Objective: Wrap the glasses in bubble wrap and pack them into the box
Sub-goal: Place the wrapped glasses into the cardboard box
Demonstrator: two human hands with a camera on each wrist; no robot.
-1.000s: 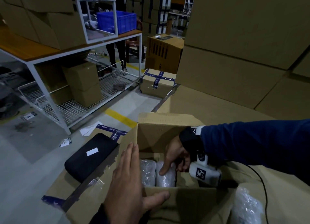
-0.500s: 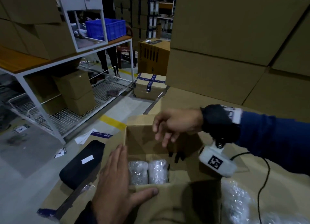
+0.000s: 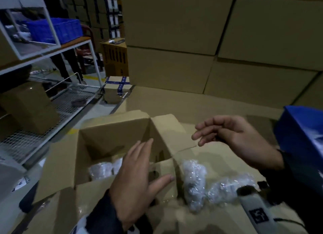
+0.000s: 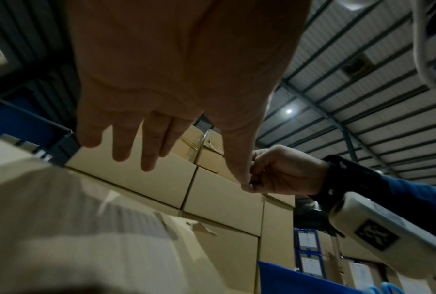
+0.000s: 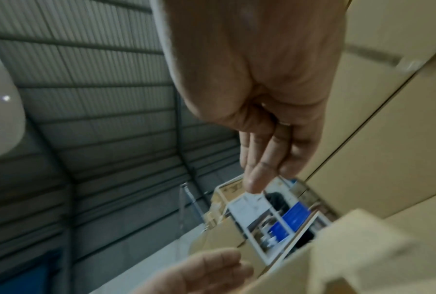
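The open cardboard box (image 3: 111, 137) stands in front of me with two bubble-wrapped glasses (image 3: 103, 170) in its bottom left. My left hand (image 3: 143, 165) lies flat, fingers straight, over the box's near flap and holds nothing. My right hand (image 3: 209, 135) hovers above and to the right of the box, fingers loosely bent, empty. Two more bubble-wrapped bundles (image 3: 194, 181) lie on the cardboard right of the box, below the right hand. In the left wrist view the left palm (image 4: 161, 89) is spread; in the right wrist view the right hand's fingers (image 5: 262, 151) hang relaxed.
Large stacked cartons (image 3: 174, 41) wall off the back and right. A blue crate (image 3: 304, 142) sits at the right edge. At the left stands a white-framed table with a wire shelf (image 3: 57, 107) holding boxes. A small taped box (image 3: 117, 90) is on the floor.
My right hand came up out of the box, where it touched a wrapped glass, and moved right. The left hand stayed over the near flap. The view swung right.
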